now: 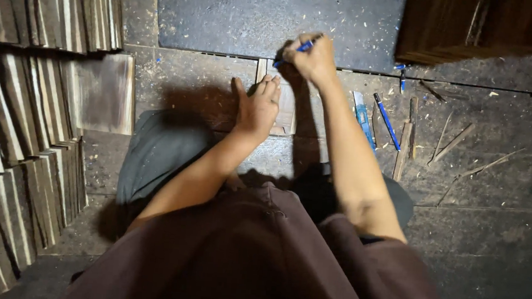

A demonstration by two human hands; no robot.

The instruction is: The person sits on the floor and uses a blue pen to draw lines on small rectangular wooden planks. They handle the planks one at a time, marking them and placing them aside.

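Wooden piece [284, 101], a small pale board, lies flat on the dusty work surface [490, 246] straight ahead of the person, mostly hidden under both hands. At far left, stacked wood slats [11, 138] stand on edge in rows, with 1 loose flat panel [104, 91] beside them. Next comes the left hand [257, 108], pressed palm-down on the board, fingers nearly straight and close together, thumb spread wide; it grasps nothing and only pins the wood. Just above and to its right, the right hand [311, 60] is curled tightly round a blue pen [295, 50], tip down at the board's far end. Further right lie a blue knife-like tool [363, 117], a second blue pen [386, 120] and thin wood strips [447, 143], well apart from the hands. The likely risk, as I judge it: the board could slide on the loose shavings if the flat hand eases, skewing the pen's line; the pinning fingers also sit near the pen tip.
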